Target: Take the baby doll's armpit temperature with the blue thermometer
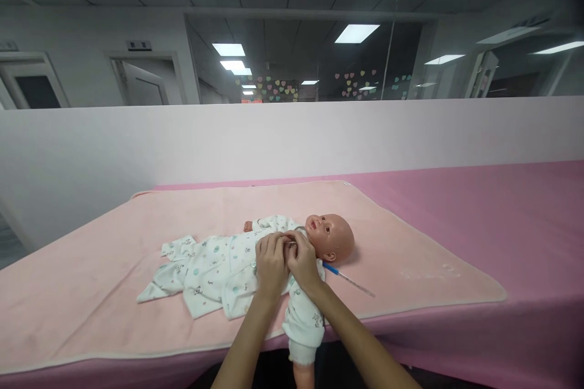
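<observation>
Far left, a grey wall with two doors; nearer, a low white partition (137, 140) runs across the whole view behind the table.

Pink table (502, 219) spans the frame. A paler pink blanket (91, 267) covers its left and middle part, near edge hanging just over the table's near side.

Doll (255, 261) lies on its back on the blanket, about mid-frame. Long axis runs left to right: legs to the left, head (331, 237) to the right, face turned up and slightly toward the far side. It wears a white printed suit (205, 267); the trouser legs splay out flat at the left end. One sleeved arm reaches toward the far side, the other (303, 322) hangs toward you over the near table edge.

Your left hand (271, 264) rests on the doll's upper chest, fingers curled down onto the suit near the collar. Your right hand (302, 261) sits just beside it, touching it, fingers likewise curled at the neckline close under the chin. Both seem to pinch the fabric at the collar between fingertips; what exactly sits between them is too small to tell.

Right of your right wrist, a thin thermometer (349, 279) with a blue end lies on the blanket, blue tip near the doll's shoulder, shaft pointing right and slightly toward you.

Further right, bare blanket, then bare table.
</observation>
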### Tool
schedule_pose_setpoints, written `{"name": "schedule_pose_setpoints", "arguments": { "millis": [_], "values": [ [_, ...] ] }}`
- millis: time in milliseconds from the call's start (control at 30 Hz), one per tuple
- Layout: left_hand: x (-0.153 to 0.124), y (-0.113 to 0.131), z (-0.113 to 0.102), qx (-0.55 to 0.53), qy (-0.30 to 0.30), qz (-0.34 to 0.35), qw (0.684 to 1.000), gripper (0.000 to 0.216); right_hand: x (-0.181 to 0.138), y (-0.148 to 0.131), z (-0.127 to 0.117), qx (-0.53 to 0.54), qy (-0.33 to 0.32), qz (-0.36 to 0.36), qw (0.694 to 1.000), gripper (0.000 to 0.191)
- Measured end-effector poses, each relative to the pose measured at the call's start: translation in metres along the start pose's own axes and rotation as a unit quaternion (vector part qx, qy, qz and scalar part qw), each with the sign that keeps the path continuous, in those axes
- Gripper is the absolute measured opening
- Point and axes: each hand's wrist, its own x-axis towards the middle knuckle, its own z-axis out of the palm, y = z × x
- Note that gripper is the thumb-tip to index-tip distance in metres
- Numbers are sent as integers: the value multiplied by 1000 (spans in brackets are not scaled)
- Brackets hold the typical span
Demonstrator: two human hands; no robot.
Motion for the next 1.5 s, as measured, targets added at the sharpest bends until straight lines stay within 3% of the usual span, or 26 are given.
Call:
{"name": "schedule_pose_setpoints", "arguments": {
  "millis": [200, 533, 767, 967, 1133, 1333, 1500],
  "values": [
    [0, 1, -1, 15, 52, -13, 998, 13, -7, 14, 0, 36, 35, 14, 999, 24],
    [0, 4, -3, 17, 101, -37, 994, 11, -9, 17, 2, 39, 63, 57, 996, 26],
    [-1, 8, -10, 5, 45, -71, 996, 13, -10, 17, 0, 2, 70, 48, 996, 17],
    [-9, 4, -27, 13, 47, -194, 980, 19, -13, 13, -2, -31, 94, -5, 995, 21],
    [-16, -3, -37, -8, 16, -220, 975, 22, -14, -8, 4, -81, 29, -162, 983, 34],
    [-16, -2, -37, -19, 4, -217, 976, 19, -17, -21, 19, -27, -19, -56, 998, 28],
    [-15, -1, -36, -13, 7, -216, 976, 18, -17, -18, 15, -58, -27, -72, 995, 26]
  ]
}}
